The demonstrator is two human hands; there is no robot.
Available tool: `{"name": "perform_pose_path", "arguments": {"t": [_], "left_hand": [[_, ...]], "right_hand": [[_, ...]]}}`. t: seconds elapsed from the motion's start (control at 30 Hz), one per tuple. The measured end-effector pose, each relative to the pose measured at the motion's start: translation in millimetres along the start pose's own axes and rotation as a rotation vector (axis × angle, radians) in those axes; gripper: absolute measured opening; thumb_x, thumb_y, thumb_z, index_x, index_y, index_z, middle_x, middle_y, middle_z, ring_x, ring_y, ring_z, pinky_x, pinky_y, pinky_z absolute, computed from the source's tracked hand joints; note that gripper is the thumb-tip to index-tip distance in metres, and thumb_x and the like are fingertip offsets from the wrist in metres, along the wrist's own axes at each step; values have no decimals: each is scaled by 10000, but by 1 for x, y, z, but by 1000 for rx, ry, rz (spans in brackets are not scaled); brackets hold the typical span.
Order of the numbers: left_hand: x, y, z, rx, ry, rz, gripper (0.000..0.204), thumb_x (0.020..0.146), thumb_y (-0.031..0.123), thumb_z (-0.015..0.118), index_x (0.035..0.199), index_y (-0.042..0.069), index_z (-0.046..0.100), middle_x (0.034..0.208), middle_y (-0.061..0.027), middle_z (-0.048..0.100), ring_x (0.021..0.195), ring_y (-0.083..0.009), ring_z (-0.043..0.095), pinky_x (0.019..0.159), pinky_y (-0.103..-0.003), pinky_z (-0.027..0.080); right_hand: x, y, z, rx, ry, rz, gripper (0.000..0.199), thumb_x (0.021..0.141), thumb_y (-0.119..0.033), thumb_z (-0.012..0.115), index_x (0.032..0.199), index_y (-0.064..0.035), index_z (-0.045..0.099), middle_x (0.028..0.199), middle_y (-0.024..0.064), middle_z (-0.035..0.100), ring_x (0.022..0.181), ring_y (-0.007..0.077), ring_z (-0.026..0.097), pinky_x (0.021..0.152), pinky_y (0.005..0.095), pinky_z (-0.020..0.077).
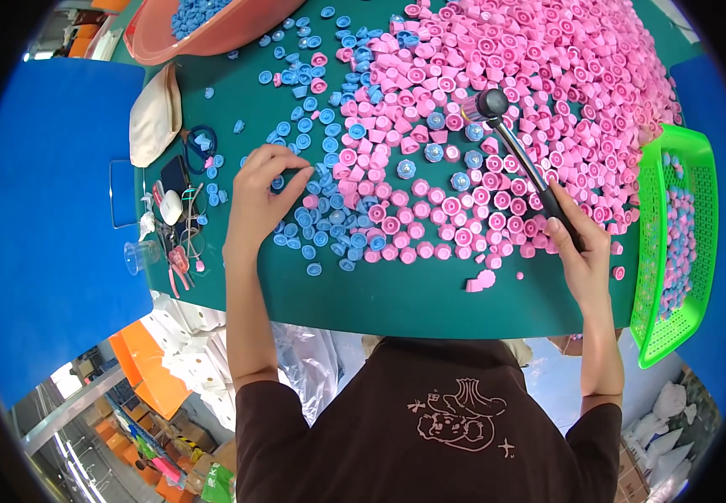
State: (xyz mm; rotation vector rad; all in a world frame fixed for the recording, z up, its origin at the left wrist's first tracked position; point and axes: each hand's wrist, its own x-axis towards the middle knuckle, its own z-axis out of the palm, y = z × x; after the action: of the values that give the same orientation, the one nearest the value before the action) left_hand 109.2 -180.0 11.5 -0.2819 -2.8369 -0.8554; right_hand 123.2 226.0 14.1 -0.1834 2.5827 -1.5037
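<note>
Pink lump [484, 280] near the front edge of the green table [430, 306]; right hand [588, 258] gripping a black-handled mallet [522, 155], head pointing toward far edge; green basket [709, 210] at right edge; left hand [252, 186] curled beside blue caps [304, 220], can't tell if holding 1; pink cups [564, 50] fill far-right corner; salmon basin [249, 21] at far-left.

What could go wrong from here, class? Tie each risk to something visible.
Swinging the hammer in the right hand could scatter the loose pink pieces nearby. If swung leftward, it might strike the left hand, which is beside the blue pieces. The green basket at the right edge of the table might spill its pink and blue contents if knocked.
</note>
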Motion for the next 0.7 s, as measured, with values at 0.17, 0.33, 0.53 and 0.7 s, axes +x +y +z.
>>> {"name": "perform_pose_path", "arguments": {"t": [0.17,0.33,0.53,0.7], "left_hand": [[9,6,9,-18,-107,71,158,735,19,764,874,25,690,872,-53,642,788,-174,599,614,-273,450],[-4,-6,-7,-43,-127,-49,197,726,28,773,909,41,701,843,-40,640,707,-150,564,589,-268,438],[-1,-8,-5,-16,-154,-69,247,720,28,781,952,55,701,817,-31,622,629,-133,502,550,-262,413],[14,11,-9,-60,-62,-130,260,722,63,796,962,40,700,818,-24,618,608,-105,461,537,-241,393]], "right_hand": [[-3,0,-1,-8,17,-25,433,930,-105,623,1355,-67,547,844,-55,608,637,18,403,538,187,302],[-6,-8,-5,23,-7,72,425,902,-94,651,1319,-65,578,978,79,711,825,84,606,763,234,473],[-6,-5,-8,4,8,46,425,891,-66,652,1311,-52,582,997,91,712,828,88,616,745,237,480],[-5,-6,-10,9,12,-13,420,887,-49,648,1303,-48,588,998,92,713,782,75,608,694,223,474]]}}
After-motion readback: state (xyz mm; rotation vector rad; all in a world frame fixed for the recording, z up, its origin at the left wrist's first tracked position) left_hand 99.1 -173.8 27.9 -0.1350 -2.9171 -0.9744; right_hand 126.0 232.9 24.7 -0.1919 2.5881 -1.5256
